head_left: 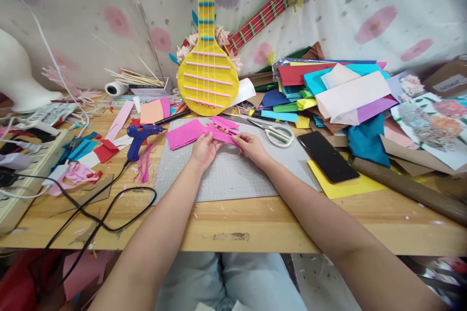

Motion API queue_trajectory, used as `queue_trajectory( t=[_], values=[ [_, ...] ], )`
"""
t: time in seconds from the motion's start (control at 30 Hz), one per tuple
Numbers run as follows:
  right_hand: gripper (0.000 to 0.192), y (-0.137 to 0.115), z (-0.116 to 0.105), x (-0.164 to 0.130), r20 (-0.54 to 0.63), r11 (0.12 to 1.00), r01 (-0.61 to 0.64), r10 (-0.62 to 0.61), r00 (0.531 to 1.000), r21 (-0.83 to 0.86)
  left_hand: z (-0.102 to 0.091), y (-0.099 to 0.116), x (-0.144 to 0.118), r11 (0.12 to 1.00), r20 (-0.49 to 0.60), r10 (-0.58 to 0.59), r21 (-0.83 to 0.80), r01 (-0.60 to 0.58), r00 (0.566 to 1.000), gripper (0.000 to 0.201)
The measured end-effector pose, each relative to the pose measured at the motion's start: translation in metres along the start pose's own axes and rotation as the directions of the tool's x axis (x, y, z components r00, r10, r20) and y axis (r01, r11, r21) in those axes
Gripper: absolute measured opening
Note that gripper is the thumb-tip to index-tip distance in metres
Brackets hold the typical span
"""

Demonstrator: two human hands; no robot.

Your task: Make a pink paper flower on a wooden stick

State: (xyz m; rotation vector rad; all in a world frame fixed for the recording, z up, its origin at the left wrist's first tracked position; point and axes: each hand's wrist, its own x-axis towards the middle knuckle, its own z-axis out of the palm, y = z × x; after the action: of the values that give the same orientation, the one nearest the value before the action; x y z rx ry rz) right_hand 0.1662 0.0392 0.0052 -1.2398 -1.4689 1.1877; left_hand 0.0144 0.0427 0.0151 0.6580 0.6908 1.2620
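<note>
A strip of bright pink paper or felt [222,135] is stretched between my two hands above the grey cutting mat [233,180]. My left hand [206,149] pinches its left end, and my right hand [251,147] grips the right end between thumb and fingers. Larger pink sheets [185,133] lie on the mat just left of my left hand. Another pink piece [224,121] shows behind the strip. White-handled scissors [277,135] rest on the mat beyond my right hand, with their blades pointing left.
A blue glue gun [137,141] stands left of the mat, its black cord [105,216] looping over the table. A black phone [328,158] lies to the right on yellow sheet [339,187]. Behind stand a yellow toy lute [207,77] and piled coloured sheets [350,92].
</note>
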Motion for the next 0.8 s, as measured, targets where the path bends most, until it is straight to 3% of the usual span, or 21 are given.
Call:
queue_trajectory(
  t=[0.13,0.33,0.43,0.53,0.6,0.67,0.8],
  values=[
    [0.037,0.001,0.002,0.001,-0.038,0.999,-0.018,0.017,0.999,-0.030,0.002,0.003,0.001,1.000,-0.052,0.005,-0.016,-0.006,0.999,0.031],
    [0.038,0.001,0.002,0.002,0.011,0.992,0.007,-0.006,1.000,-0.126,0.004,0.001,-0.003,0.997,0.078,-0.065,-0.032,0.067,0.995,0.032],
    [0.037,-0.004,0.004,-0.001,-0.074,0.911,0.160,-0.202,0.977,-0.380,0.003,0.000,-0.002,0.998,0.029,-0.062,-0.015,0.063,0.998,0.029],
    [0.048,-0.009,0.006,-0.003,-0.044,0.730,0.337,-0.447,0.893,-0.594,0.003,0.000,-0.002,0.996,0.038,-0.076,-0.037,0.077,0.996,0.027],
    [0.047,-0.009,0.007,-0.004,0.042,0.676,0.398,-0.478,0.877,-0.620,0.004,0.002,-0.003,0.993,0.066,-0.103,-0.058,0.107,0.993,0.030],
    [0.040,-0.008,0.008,-0.003,0.084,0.678,0.408,-0.457,0.886,-0.612,0.005,0.003,-0.004,0.987,0.070,-0.132,-0.081,0.137,0.989,0.036],
    [0.031,-0.004,0.008,-0.001,0.043,0.702,0.400,-0.468,0.883,-0.589,0.006,0.005,-0.005,0.967,0.063,-0.182,-0.172,0.190,0.981,0.052]
  ],
)
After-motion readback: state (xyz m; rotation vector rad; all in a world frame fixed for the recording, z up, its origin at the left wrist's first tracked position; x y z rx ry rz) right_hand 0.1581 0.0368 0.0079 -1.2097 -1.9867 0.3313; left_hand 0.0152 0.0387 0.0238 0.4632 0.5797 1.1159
